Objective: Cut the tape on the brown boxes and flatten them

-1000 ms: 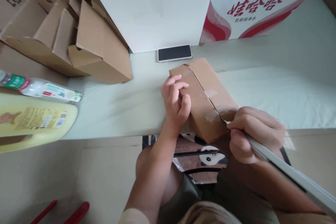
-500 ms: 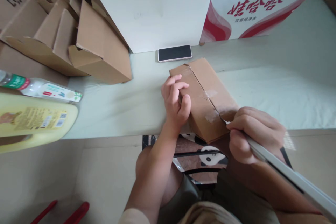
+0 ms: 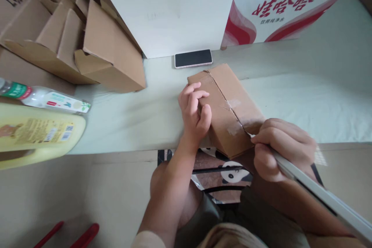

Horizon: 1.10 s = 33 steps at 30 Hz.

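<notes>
A small brown cardboard box (image 3: 221, 81) lies at a slant over the front edge of the light green surface. A slit line runs along the middle of its top, with torn tape patches beside it. My left hand (image 3: 194, 110) grips the box's left side, its fingers curled over the top edge. In my right hand (image 3: 283, 147) is a long, pale grey box cutter (image 3: 314, 192), held close to its tip. That tip touches the seam at the box's near right end. The box's underside and contents are hidden.
A phone (image 3: 193, 58) lies behind the box, before a white carton (image 3: 174, 11) and a red-and-white carton (image 3: 279, 11). Opened cardboard boxes (image 3: 113, 46), a clear bottle (image 3: 46, 97) and a yellow jug (image 3: 69, 128) are on the left. A panda-print stool (image 3: 232, 172) is below.
</notes>
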Each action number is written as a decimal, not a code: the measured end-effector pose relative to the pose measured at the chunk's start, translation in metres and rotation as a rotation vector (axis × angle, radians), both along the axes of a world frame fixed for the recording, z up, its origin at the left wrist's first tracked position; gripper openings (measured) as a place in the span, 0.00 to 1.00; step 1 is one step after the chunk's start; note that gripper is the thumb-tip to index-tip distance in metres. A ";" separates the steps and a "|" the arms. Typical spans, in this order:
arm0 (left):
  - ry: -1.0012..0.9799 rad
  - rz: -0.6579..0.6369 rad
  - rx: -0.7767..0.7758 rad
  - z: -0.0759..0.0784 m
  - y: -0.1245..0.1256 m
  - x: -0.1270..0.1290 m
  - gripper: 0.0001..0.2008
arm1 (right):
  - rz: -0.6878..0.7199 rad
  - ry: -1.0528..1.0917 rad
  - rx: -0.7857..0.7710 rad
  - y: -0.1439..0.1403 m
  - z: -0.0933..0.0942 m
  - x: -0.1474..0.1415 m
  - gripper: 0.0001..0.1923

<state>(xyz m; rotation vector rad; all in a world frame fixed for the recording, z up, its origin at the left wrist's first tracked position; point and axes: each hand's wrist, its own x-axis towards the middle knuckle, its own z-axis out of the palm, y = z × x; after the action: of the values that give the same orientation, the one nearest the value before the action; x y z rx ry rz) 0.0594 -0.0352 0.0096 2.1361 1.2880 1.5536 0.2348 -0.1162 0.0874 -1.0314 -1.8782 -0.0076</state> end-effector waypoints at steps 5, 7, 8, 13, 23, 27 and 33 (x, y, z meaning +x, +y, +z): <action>-0.025 -0.007 -0.010 0.000 0.000 0.000 0.15 | 0.008 -0.004 -0.002 0.000 -0.001 0.000 0.10; -0.018 -0.002 -0.015 0.000 0.000 0.001 0.16 | 0.014 -0.016 -0.017 -0.001 0.000 0.002 0.09; -0.020 -0.003 -0.015 0.000 0.000 0.001 0.16 | 0.021 -0.016 -0.016 -0.001 0.000 0.002 0.09; -0.059 -0.019 0.004 -0.001 0.000 0.002 0.15 | 0.006 -0.018 -0.017 -0.002 0.000 0.002 0.10; -0.022 -0.008 -0.006 0.000 0.000 0.001 0.15 | -0.004 -0.018 0.001 -0.001 0.000 0.000 0.11; -0.042 -0.029 -0.024 0.000 0.000 0.001 0.13 | -0.009 -0.010 -0.012 -0.002 0.001 -0.001 0.10; -0.075 -0.031 -0.010 0.000 0.000 0.002 0.13 | -0.006 -0.011 -0.018 -0.002 0.001 -0.001 0.10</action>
<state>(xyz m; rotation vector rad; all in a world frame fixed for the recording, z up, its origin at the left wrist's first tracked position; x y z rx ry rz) 0.0612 -0.0354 0.0094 2.0615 1.2300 1.5950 0.2340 -0.1184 0.0880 -1.0511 -1.8884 -0.0003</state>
